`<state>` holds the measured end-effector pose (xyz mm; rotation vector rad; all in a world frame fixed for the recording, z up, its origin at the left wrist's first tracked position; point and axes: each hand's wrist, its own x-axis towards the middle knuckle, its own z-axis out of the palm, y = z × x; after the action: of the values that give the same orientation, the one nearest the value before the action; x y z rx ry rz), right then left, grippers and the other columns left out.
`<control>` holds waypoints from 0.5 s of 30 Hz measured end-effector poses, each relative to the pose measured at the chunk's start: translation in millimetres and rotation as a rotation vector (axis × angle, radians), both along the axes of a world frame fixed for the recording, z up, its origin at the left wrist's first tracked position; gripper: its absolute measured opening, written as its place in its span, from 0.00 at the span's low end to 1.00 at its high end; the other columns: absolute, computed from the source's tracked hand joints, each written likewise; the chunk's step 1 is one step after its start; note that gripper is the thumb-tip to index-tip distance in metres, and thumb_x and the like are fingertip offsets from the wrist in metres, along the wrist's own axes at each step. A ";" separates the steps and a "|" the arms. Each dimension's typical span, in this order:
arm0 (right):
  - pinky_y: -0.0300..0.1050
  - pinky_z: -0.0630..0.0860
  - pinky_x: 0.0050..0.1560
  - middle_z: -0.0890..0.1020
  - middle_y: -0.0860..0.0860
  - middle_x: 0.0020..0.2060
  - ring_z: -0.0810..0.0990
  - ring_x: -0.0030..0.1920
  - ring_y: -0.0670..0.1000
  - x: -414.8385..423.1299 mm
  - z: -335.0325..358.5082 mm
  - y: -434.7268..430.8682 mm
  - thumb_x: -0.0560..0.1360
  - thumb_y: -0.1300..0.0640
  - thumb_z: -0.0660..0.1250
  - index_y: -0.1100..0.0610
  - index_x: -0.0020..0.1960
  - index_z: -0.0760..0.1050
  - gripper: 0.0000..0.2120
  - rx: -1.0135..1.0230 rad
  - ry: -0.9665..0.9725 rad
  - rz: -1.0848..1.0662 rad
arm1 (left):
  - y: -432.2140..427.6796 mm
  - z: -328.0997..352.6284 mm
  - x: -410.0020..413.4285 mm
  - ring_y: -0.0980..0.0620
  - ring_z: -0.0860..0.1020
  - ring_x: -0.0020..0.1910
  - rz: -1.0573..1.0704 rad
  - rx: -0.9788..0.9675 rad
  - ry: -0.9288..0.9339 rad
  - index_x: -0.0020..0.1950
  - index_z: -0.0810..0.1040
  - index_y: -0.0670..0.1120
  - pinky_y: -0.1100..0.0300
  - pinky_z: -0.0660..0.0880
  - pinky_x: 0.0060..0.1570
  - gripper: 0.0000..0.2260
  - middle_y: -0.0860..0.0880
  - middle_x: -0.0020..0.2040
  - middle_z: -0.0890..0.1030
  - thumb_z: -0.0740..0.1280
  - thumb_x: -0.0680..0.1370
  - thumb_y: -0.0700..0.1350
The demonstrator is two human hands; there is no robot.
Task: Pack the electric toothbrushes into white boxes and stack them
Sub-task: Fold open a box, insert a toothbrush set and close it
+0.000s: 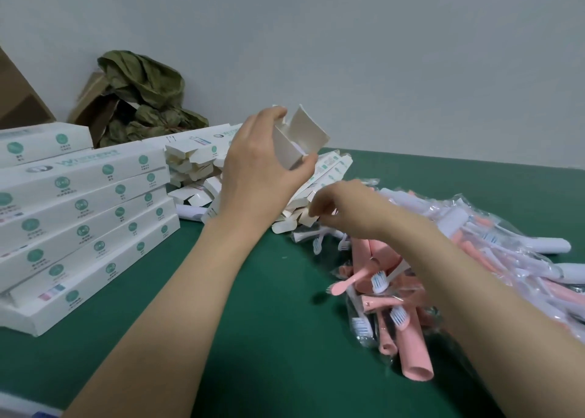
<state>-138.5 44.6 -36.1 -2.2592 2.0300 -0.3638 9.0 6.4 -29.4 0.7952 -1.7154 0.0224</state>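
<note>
While left hand (262, 161) grips a raised open white box (300, 139) and right hand (345, 208) curls over bagged toothbrushes (395, 294) heaped on the table (253, 322), hold unclear, a tight squeeze may crush the mouth and jam insertion.

bare green table (253, 338) lies open between the stacked white boxes (79, 221) and the bagged toothbrushes (381, 303).
</note>
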 end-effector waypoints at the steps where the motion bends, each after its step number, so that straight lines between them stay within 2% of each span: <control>1: 0.41 0.73 0.56 0.80 0.49 0.55 0.77 0.55 0.50 -1.2 -5.7 -3.5 0.76 0.62 0.64 0.54 0.58 0.78 0.12 0.042 0.055 0.009 | 0.5 -0.8 -0.8 0.48 0.75 0.57 -0.010 0.003 -0.014 0.63 0.74 0.41 0.71 0.62 0.52 0.25 0.46 0.58 0.78 0.74 0.69 0.48; 4: 0.51 0.73 0.58 0.76 0.50 0.58 0.76 0.55 0.53 -8.2 -17.9 -12.6 0.76 0.66 0.62 0.51 0.61 0.74 0.16 0.138 0.213 -0.024 | 0.5 -3.5 -0.7 0.48 0.75 0.57 -0.035 0.015 -0.055 0.64 0.73 0.42 0.67 0.63 0.52 0.26 0.47 0.58 0.78 0.74 0.70 0.48; 7: 0.51 0.73 0.57 0.77 0.49 0.54 0.76 0.53 0.52 -13.3 -22.0 -15.0 0.77 0.64 0.61 0.50 0.57 0.74 0.13 0.090 0.240 -0.023 | -0.1 -4.6 1.0 0.49 0.74 0.57 -0.039 0.021 -0.076 0.65 0.72 0.42 0.68 0.62 0.52 0.26 0.48 0.59 0.78 0.73 0.70 0.48; 12: 0.42 0.76 0.52 0.81 0.46 0.44 0.80 0.46 0.47 -29.5 11.1 -0.8 0.77 0.60 0.63 0.47 0.48 0.77 0.08 -0.045 -0.145 0.066 | -2.6 -5.2 2.0 0.51 0.74 0.56 -0.034 0.038 -0.083 0.63 0.74 0.44 0.66 0.65 0.52 0.24 0.49 0.57 0.78 0.73 0.70 0.49; 15: 0.36 0.78 0.42 0.83 0.45 0.37 0.81 0.37 0.43 -45.0 33.6 15.0 0.77 0.63 0.64 0.47 0.44 0.78 0.12 -0.213 -0.511 0.079 | -4.9 -8.7 -0.5 0.49 0.73 0.56 -0.037 0.081 -0.138 0.63 0.73 0.46 0.61 0.66 0.51 0.23 0.50 0.57 0.77 0.73 0.70 0.49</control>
<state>-183.5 59.6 -2.5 -2.0563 1.6980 -1.0677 8.5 1.5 -38.0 0.8373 -1.8710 -0.0182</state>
